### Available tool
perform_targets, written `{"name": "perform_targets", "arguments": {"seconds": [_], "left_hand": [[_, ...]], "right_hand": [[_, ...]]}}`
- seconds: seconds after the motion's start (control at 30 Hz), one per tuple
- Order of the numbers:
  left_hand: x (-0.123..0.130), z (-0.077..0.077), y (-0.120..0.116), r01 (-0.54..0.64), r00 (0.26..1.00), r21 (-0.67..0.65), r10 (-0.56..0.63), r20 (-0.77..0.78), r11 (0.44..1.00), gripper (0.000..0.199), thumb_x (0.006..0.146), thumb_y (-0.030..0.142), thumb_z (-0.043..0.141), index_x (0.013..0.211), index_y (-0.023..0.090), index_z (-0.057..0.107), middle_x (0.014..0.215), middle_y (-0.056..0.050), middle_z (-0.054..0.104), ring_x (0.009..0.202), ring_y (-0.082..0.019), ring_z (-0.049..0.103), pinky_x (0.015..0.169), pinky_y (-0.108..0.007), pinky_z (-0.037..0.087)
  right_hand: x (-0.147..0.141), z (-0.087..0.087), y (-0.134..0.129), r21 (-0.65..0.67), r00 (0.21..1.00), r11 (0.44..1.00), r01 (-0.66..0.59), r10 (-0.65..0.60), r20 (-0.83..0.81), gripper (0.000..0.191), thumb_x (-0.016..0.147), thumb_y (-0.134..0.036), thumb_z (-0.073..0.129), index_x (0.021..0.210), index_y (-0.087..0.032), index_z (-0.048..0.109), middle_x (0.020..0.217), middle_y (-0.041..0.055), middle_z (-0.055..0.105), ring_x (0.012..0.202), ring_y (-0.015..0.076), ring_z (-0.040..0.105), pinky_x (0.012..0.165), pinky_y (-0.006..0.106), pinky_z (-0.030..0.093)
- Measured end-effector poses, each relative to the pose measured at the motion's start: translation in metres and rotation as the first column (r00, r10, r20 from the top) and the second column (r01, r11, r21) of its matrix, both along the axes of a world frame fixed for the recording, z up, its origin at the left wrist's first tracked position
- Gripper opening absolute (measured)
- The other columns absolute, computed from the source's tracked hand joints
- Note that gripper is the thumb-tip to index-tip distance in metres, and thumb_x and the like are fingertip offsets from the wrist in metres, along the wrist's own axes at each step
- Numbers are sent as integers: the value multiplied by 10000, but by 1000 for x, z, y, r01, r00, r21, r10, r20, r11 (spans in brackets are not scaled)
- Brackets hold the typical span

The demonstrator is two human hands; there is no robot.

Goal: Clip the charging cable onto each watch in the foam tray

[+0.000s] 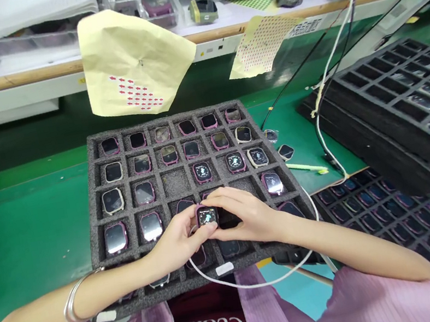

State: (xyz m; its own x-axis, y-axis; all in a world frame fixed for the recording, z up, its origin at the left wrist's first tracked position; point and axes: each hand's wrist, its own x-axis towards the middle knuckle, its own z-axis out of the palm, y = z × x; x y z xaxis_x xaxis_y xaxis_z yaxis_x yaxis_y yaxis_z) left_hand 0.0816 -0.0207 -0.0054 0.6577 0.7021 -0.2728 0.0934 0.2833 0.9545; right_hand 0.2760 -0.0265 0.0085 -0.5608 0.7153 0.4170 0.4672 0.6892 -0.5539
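Note:
Between my two hands is a smartwatch (207, 215) with a purple frame and a lit face, held over the dark foam tray (175, 183). My left hand (180, 233) grips its left side, with the thumb across the lower edge. The fingers of my right hand (244, 212) curl around its right side and top. A white cable (262, 284) loops from under my left hand to the right. Many watches lie in the tray compartments, a few with lit faces, such as one watch (202, 172) just above my hands. One compartment above my left hand holds no watch.
Stacked foam trays (385, 136) stand at the right, with another full tray (394, 212) below. A watch (286, 152) and a green pen (307, 168) lie right of the main tray. Yellow sheets (130, 59) hang from the shelf edge (17, 79). White cables hang at the right.

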Motion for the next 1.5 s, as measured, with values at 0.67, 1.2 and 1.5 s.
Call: {"name": "perform_targets", "arguments": {"seconds": [0.67,1.2,1.5], "left_hand": [[-34,15,-6,3,972,-125,-33,-234,992,448,746,492,693,1028,168,563,917,-42,665,352,4,342,350,-164,266],[-38,13,-4,45,992,-141,-60,-108,989,502,719,436,737,1091,161,543,1004,-69,644,443,-30,389,394,-184,335],[-33,8,3,60,997,-136,-55,46,989,495,822,429,643,1172,138,448,628,79,474,359,-14,353,373,-170,283]], "right_hand": [[-1,42,-4,-70,751,983,171,-84,655,168,864,-203,578,970,-91,646,1047,146,571,930,268,541,791,420,444],[-18,32,-26,70,841,920,385,-381,385,491,926,-488,518,1187,-73,527,1117,159,582,1022,257,551,841,380,427],[-37,26,-7,-133,948,986,99,-53,313,347,895,-258,617,1176,-64,559,1103,165,570,995,261,576,837,381,496]]}}
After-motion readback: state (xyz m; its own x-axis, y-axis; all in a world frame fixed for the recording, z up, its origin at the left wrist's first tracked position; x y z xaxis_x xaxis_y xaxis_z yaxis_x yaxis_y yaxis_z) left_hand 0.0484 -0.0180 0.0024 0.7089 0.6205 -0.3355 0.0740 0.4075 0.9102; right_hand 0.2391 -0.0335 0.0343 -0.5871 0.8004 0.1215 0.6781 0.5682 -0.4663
